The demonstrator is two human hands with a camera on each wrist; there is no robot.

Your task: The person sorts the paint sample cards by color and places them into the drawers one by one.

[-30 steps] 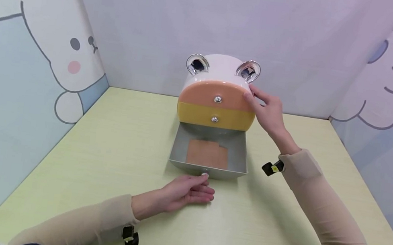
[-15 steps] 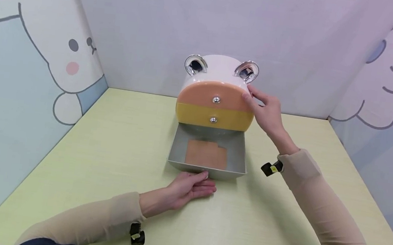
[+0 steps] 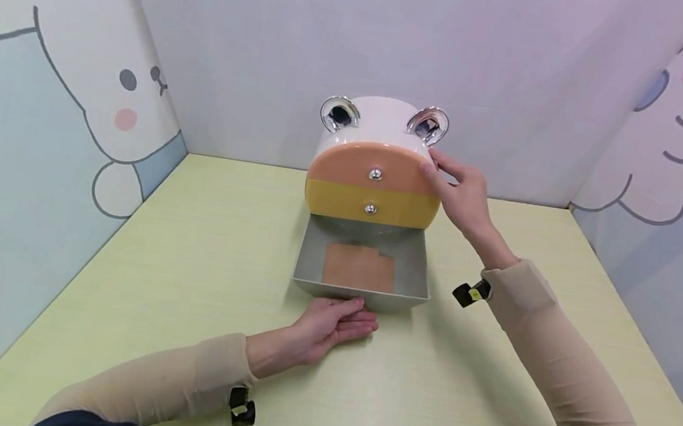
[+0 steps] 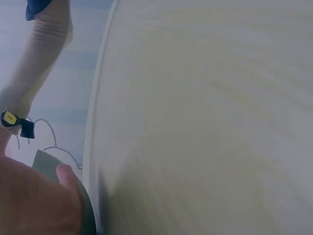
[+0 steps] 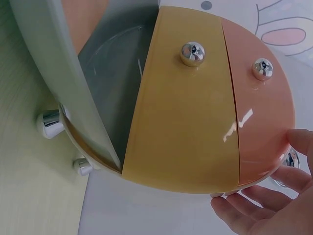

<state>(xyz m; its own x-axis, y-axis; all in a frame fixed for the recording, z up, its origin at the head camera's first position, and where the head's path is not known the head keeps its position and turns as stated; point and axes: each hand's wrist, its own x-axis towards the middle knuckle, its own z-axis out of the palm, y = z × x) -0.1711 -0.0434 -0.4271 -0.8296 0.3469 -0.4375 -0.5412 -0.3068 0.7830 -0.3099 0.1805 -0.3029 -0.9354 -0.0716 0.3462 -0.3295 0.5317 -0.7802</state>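
A white frog-shaped drawer box (image 3: 384,118) with silver ring eyes stands at the back middle of the table. Its orange top drawer (image 3: 347,164) and yellow middle drawer (image 3: 336,200) are closed. The grey bottom drawer (image 3: 311,259) is pulled out, and brown flat pieces (image 3: 351,267) lie in it. My left hand (image 3: 318,330) is palm up in front of this drawer, thumb against its front where the knob is hidden, other fingers stretched out below. My right hand (image 3: 466,195) grips the box's upper right side, thumb at the orange front's edge (image 5: 288,127).
The pale yellow-green table (image 3: 218,241) spreads around the box. Close behind it rises a pale back wall (image 3: 283,59). Cartoon-printed side walls (image 3: 24,170) flank the table. A small black camera sits at each wrist, such as the right wrist camera (image 3: 471,293).
My left hand has shifted slightly right and up, and its thumb now covers the bottom drawer's knob. My right hand keeps its hold; the drawer stays pulled out as before.
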